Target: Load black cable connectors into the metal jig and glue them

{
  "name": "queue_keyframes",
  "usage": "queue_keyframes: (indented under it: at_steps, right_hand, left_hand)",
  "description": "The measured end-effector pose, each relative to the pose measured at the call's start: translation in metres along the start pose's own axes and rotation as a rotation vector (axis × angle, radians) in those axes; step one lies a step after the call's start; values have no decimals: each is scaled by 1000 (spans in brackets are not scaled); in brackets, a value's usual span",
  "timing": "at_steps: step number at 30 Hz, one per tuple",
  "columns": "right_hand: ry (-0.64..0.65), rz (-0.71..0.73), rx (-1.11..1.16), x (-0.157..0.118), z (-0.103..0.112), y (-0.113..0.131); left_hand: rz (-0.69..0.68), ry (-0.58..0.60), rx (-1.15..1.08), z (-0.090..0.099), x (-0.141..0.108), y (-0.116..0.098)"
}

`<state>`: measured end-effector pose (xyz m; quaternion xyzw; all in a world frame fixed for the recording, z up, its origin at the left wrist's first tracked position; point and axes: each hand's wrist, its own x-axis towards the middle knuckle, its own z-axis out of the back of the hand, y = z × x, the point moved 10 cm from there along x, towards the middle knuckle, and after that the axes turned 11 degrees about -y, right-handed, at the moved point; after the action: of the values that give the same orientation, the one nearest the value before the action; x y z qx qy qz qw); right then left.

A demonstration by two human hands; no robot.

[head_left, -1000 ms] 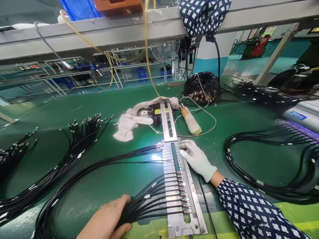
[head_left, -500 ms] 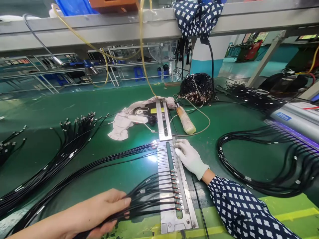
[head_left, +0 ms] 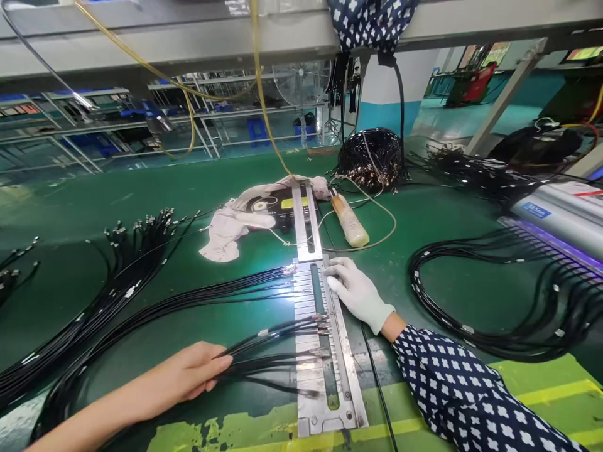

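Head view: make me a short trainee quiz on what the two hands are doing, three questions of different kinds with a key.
1. Fill in the blank: the left hand holds a bundle of black ____.
2. Multiple choice: the fingertips of the right hand are at the edge of
A) the yellow hose
B) the metal plate
C) the cloth
3. True or false: both hands are gloved.

Key:
1. cables
2. B
3. False; the left one is bare.
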<state>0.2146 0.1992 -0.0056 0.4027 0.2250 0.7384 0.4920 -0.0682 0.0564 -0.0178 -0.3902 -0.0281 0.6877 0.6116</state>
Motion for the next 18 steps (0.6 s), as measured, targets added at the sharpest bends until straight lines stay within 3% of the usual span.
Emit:
queue_keyframes:
  at_steps: [4, 6, 8, 10, 13, 18]
  right_hand:
    - [1, -9, 1, 0, 0, 0]
    - [6, -13, 10, 0, -1, 0]
    - [10, -19, 24, 1, -1, -1]
    - [14, -25, 39, 1, -2, -2]
    - [25, -30, 57, 1, -4, -4]
    - [36, -41, 71, 0, -5, -6]
  left_hand:
    - [29, 12, 9, 13, 6, 14]
    - [38, -67, -12, 32, 9, 21]
    - [-4, -178, 132, 51, 11, 22]
    - [-128, -300, 397, 64, 14, 9]
    - [-309, -438, 612, 63, 27, -22]
    - [-410, -411, 612, 53, 72, -57]
